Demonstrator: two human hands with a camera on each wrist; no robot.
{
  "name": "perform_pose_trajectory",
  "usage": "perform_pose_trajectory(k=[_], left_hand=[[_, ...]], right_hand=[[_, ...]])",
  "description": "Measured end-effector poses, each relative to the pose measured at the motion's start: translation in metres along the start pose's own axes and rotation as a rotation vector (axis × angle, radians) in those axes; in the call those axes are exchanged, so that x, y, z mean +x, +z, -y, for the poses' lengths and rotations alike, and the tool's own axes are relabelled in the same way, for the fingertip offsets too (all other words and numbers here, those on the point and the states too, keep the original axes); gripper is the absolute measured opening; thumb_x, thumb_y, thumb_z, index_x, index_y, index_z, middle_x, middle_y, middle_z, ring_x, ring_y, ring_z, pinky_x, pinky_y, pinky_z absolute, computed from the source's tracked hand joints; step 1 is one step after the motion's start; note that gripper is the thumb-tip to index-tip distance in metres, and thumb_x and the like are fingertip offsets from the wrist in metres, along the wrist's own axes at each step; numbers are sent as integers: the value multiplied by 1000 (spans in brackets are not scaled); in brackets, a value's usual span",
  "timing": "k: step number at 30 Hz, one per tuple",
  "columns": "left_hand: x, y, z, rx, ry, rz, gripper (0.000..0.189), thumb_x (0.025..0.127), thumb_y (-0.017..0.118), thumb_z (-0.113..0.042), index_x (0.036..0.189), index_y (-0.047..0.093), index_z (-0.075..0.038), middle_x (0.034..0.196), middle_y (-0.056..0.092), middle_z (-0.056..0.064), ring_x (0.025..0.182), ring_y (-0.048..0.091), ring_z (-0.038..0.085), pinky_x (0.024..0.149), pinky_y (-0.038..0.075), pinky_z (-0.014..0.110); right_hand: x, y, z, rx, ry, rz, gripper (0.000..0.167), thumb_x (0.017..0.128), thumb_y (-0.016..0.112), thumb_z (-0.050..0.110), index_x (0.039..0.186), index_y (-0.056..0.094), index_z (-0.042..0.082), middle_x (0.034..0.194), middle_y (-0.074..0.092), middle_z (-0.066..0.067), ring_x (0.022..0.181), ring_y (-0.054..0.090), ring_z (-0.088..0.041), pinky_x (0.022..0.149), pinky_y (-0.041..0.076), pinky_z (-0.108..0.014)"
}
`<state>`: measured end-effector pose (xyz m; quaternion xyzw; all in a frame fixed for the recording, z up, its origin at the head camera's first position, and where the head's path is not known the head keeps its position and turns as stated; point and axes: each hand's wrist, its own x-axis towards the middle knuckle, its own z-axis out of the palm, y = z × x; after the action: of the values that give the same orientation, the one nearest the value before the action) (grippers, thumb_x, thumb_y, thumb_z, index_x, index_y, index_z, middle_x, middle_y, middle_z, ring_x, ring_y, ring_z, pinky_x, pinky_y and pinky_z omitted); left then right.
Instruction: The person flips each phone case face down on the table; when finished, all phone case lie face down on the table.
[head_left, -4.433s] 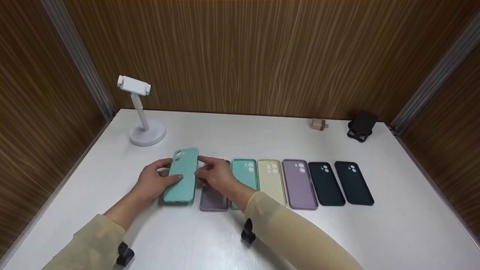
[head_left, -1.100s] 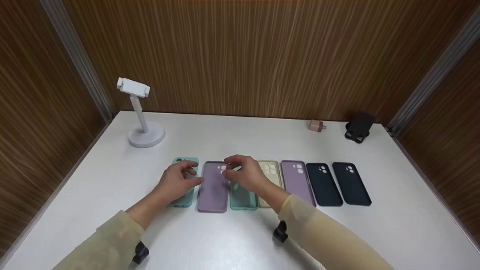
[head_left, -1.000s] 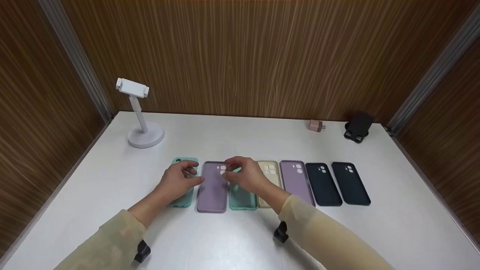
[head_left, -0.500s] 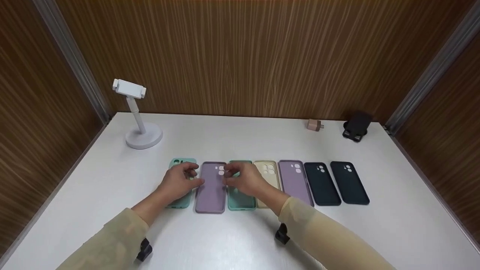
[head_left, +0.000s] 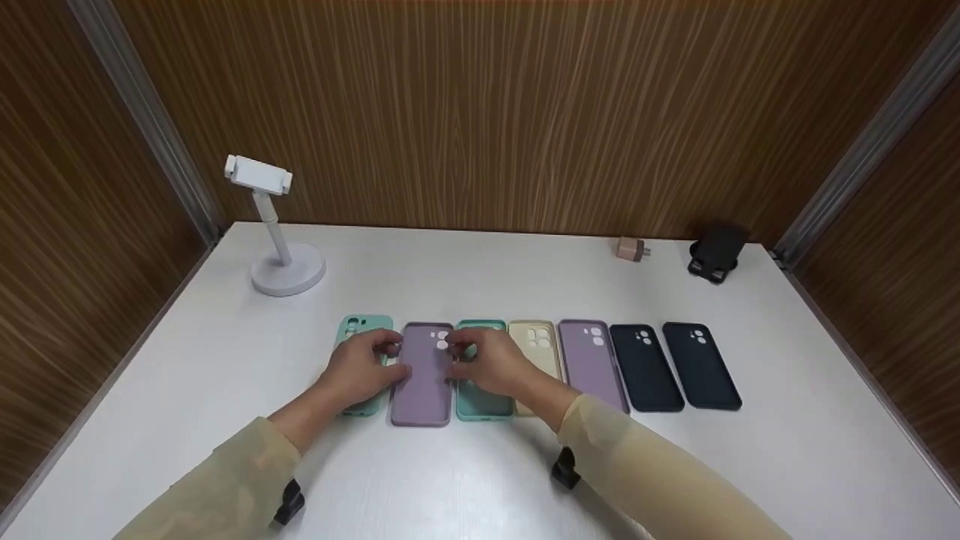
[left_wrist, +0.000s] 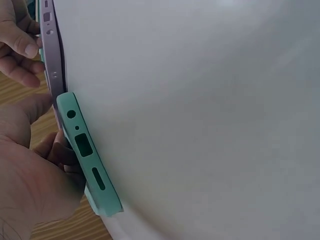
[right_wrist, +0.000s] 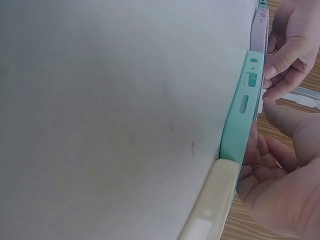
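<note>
Head camera shows the left hand [head_left: 352,373] and right hand [head_left: 495,364] facing each other across the first purple phone case [head_left: 421,394], which lies on the white table [head_left: 450,484] between them. On each hand, thumb and forefinger are bent, a narrow gap between them, at the case's side rims; whether they pinch those rims or merely touch them I cannot tell. Meeting both long sides at once probably lets the hands steady or square the case evenly.

Left of it, partly under the left hand, is a teal case [head_left: 364,322]; its camera cutouts sit at the far left corner, suggesting its back faces up. Right of it, partly beneath the right hand, lies a second teal case [head_left: 480,405], then a cream case [head_left: 546,360], another purple case [head_left: 589,364] and two navy cases [head_left: 646,375], their ends all pointing roughly the same way, as if lined up for comparison.

Farther off, a white phone stand [head_left: 288,279], a pink plug adapter [head_left: 630,249] and a black folding stand [head_left: 716,251] stand well apart from the row.
</note>
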<state>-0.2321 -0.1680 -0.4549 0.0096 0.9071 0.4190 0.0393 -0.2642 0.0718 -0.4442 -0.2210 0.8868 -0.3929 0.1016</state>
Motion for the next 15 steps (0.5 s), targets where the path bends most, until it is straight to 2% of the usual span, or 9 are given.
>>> perform_pose_trajectory(k=[6,15], left_hand=[[1,1,2,7,6,-1,54,93,82,-18,142,64,-5,120,70,6,115,60,26,108,46,49],[1,2,2,7,13,3,54,92,81,-15,142,64,-6,119,69,5,112,59,25,105,47,47]], right_hand=[[1,0,0,-47,-36,13,47,91,85,10,135,71,3,114,74,-5,106,66,-21,93,57,-40],[3,1,-3,-72,-33,32,44,92,86,13,133,73,6,112,72,-3,104,64,-20,92,56,-39]])
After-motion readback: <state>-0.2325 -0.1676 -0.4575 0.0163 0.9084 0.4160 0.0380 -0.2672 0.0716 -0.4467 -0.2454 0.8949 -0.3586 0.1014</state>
